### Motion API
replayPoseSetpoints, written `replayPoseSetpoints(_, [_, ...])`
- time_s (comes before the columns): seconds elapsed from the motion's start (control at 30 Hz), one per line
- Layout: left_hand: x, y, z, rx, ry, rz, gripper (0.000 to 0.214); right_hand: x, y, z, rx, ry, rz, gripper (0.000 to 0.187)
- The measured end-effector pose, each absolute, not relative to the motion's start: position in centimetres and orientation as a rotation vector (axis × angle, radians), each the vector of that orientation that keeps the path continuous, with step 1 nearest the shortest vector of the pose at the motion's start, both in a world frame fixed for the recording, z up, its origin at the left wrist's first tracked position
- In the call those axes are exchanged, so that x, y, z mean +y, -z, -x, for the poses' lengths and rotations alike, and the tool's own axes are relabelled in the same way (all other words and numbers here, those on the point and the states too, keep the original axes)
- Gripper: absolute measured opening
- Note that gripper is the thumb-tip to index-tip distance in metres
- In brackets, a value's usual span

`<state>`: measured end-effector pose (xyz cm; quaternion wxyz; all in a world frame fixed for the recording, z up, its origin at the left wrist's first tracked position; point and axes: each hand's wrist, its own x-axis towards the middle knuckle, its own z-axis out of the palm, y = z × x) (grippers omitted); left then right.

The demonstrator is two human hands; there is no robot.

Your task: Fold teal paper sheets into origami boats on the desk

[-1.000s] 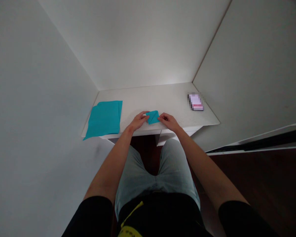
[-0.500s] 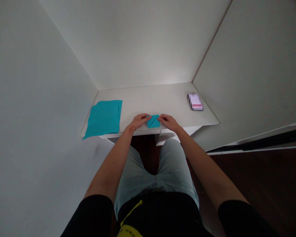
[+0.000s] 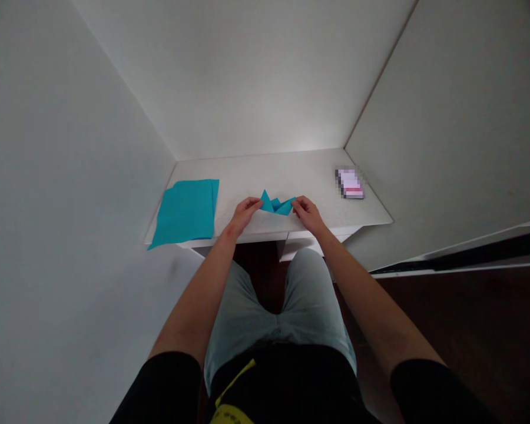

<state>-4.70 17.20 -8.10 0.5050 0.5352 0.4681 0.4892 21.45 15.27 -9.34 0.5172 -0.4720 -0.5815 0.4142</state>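
Between my two hands is a blue folded paper boat (image 3: 277, 206), with pointed ends and a small peak in its middle. My left hand (image 3: 246, 212) pinches its left end between thumb and fingers. At the other end, my right hand (image 3: 307, 212) grips the right tip the same way. The boat is held just above or on the white desk (image 3: 265, 171), near the front edge; I cannot tell whether it touches. My fingers cover both gripped ends.
Flat blue paper sheets (image 3: 185, 209) lie stacked at the desk's left, one corner hanging over the front edge. A phone (image 3: 350, 182) with a lit, blurred screen rests at the right. White walls enclose the desk at the back and both sides.
The paper was a small flat folded square; now it is pulled out into a wider boat shape. My hands have moved apart, each holding an end.
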Motion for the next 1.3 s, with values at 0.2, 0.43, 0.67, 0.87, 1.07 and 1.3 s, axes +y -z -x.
replayPoseSetpoints(0.2, [17.4, 8.6, 4.5, 1.213, -1.232, -1.228, 0.024, 15.4, 9.6, -21.8, -1.259, -0.919, 1.095, 0.051])
replayPoseSetpoints(0.43, [17.4, 8.7, 4.2, 1.221, -1.237, -1.157, 0.026, 15.3, 9.4, -21.9, -1.257, -0.911, 1.165, 0.053])
replayPoseSetpoints(0.67, [16.2, 8.2, 4.3, 1.148, -1.095, -1.356, 0.066, 15.1, 9.4, -22.0, -1.388, -1.023, 1.232, 0.06])
replayPoseSetpoints(0.87, [16.3, 8.5, 4.0, 1.284, -1.177, -1.384, 0.049, 15.6, 10.1, -22.1, -1.394, -0.992, 1.285, 0.054])
replayPoseSetpoints(1.07, [14.5, 8.3, 2.8, 1.831, -1.354, -1.611, 0.055, 15.2, 10.1, -22.0, -1.423, -0.953, 1.334, 0.042])
replayPoseSetpoints(1.3, [10.7, 8.4, 1.0, 1.379, -0.759, -2.443, 0.055, 15.2, 10.2, -22.1, -1.425, -0.878, 1.399, 0.034])
